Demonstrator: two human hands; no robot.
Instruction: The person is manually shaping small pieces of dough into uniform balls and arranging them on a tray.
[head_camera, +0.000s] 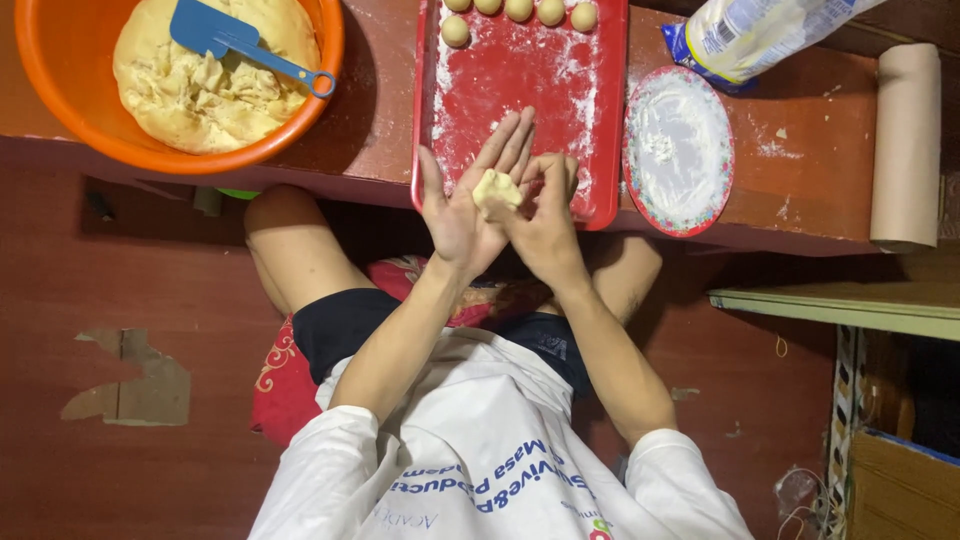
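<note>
Two hands meet over the near edge of the red tray (520, 90), with a small lump of dough (497, 188) caught between them. The left hand (468, 205) lies flat and open, palm turned up and toward the right, fingers straight and spread a little, pointing away from the body toward the far end of the tray. The lump sits on that palm, close to the base of the fingers. The right hand (545, 215) comes in from the other side with its fingers curled over the lump, so the dough lies just ahead of the right fingertips and directly on the left palm; both hands touch it at once, neither clamps it hard. The lump looks roughly round with no clear long axis.

Six finished dough balls (519, 10) sit in a row along the far end of the floured tray, one of them (455, 30) a little nearer, all well apart from the hands. To the right of the tray, just beside it, stands a round plate (680, 150) dusted with flour, nearer the right hand. Farther left on the table is an orange bowl (40, 80) holding a big mass of dough (190, 95) with a blue scraper (225, 35) resting on it. A bag of flour (750, 35) and a paper roll (905, 145) lie at the right.
</note>
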